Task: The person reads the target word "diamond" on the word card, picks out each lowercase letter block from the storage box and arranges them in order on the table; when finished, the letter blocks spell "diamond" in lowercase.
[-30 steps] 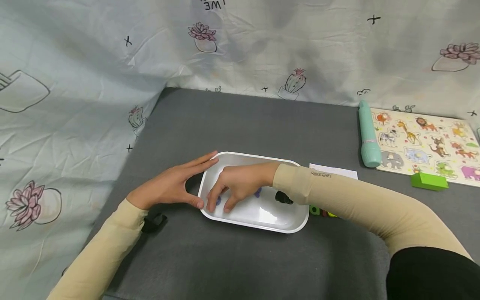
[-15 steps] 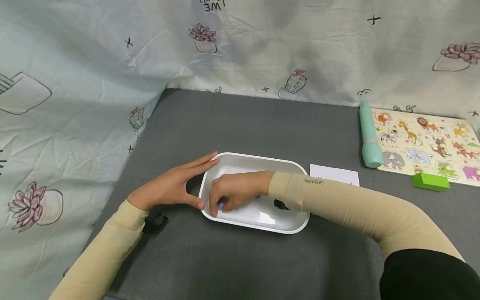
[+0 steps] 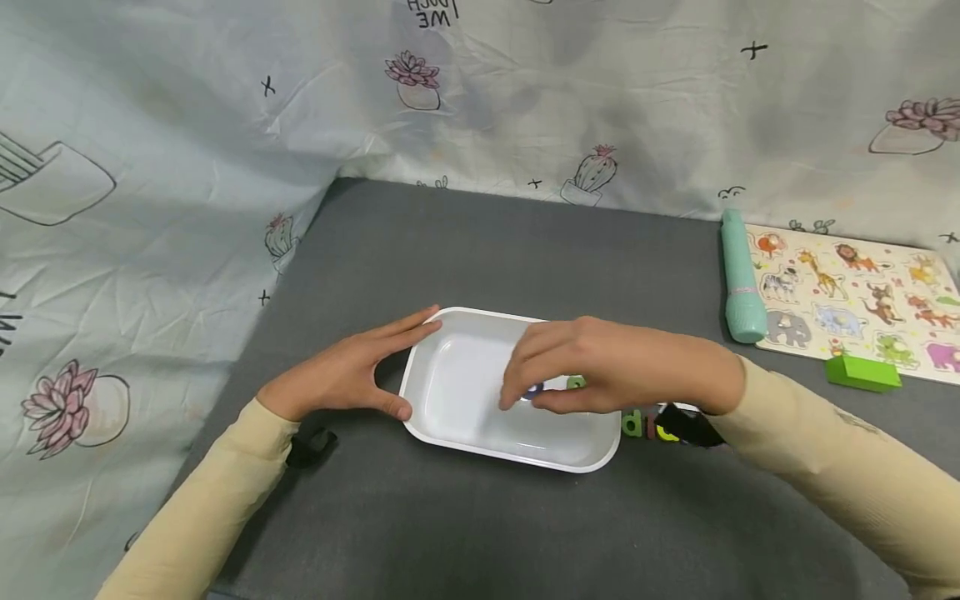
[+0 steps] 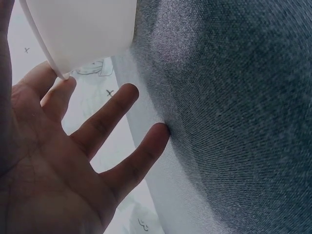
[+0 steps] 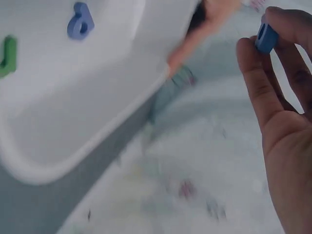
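My right hand (image 3: 581,367) is above the right half of a white tray (image 3: 461,396). Its thumb and fingers pinch a small blue toy letter (image 5: 266,38), seen in the right wrist view. Another blue letter (image 5: 80,22) and a green letter (image 5: 8,56) lie on the tray floor there. At the tray's left end, my left hand (image 3: 348,372) is spread with straight fingers, its thumb and fingertips right at the rim. In the left wrist view, the other fingers of that hand extend beside the tray wall, one fingertip close to the grey cloth (image 4: 234,112).
Just right of the tray lie a green letter (image 3: 632,423) and a yellow piece (image 3: 666,432), partly behind my wrist. A teal microphone-shaped object (image 3: 742,287), an animal puzzle board (image 3: 855,292) and a green block (image 3: 862,373) sit at the right. A printed curtain (image 3: 487,108) hangs behind.
My right hand has picked up the blue letter from the tray's left end and moved right and up with it. My left hand has stayed at the rim.
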`<state>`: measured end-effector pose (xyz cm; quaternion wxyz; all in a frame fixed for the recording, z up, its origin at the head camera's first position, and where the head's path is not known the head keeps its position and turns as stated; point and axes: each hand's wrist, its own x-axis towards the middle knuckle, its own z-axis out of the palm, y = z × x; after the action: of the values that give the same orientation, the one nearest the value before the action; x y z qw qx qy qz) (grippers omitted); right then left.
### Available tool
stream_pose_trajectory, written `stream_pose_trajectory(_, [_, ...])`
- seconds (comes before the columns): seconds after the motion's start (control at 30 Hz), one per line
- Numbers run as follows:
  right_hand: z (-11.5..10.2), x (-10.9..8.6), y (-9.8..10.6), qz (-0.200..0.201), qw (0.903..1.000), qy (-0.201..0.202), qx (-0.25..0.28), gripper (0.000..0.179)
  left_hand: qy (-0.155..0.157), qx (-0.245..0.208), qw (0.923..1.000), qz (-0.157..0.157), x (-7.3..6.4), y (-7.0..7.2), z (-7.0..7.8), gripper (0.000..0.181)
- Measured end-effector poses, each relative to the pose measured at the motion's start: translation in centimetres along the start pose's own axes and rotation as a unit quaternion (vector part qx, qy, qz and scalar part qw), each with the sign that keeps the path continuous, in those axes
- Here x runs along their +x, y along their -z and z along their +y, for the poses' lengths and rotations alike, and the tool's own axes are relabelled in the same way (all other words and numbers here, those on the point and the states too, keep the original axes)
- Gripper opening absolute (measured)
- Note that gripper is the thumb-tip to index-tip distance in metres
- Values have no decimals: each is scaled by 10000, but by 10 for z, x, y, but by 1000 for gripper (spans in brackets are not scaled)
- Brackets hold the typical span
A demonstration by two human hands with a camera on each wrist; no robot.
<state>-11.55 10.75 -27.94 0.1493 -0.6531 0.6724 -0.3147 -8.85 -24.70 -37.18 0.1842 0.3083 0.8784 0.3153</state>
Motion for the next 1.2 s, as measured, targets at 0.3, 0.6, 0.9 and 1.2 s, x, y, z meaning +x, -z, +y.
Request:
stream_pose_trajectory(0.3, [-43,-85,13,2027,9771,355,-542,22,65,-85,9999,-3,-2,-2,-4,112])
stream_pose_trajectory(0.6, [-48,-176,-19,2452,9321,-2101,-1642,30,96,-35,9999,-18,-4,-2,-4,112])
stream_pose_trajectory(0.9, [-32,-231,-67,2552,8966,-3176,-1736,70,183,-87,9998,-35,-2,-2,-1,113])
stream_pose_trajectory(1.2, [-13,-252,-98,2566,8908,-3363,-1663,69,196,-111,9997,-58,1,-3,0,114])
